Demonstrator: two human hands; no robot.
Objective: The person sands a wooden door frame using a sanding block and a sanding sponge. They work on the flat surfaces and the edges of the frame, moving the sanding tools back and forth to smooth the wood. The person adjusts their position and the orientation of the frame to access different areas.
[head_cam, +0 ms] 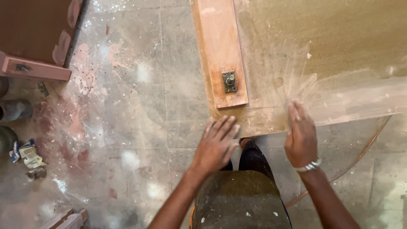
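left hand (217, 144) resting flat, fingers spread, on the board's (322, 63) near edge | right hand (301, 138) edge-on, touching the dusty board | hinged wooden strip (220, 51) lying beside a metal latch (229, 81)

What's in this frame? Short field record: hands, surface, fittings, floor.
left hand: flat, fingers spread, at near edge of board
right hand: edge-on on board, dust streaks fanning from it
board: large, tan, dusty
plank: reddish, lying on board
metal fitting: on plank's near end
wrist: metal bracelet, right
floor: stained, dusty
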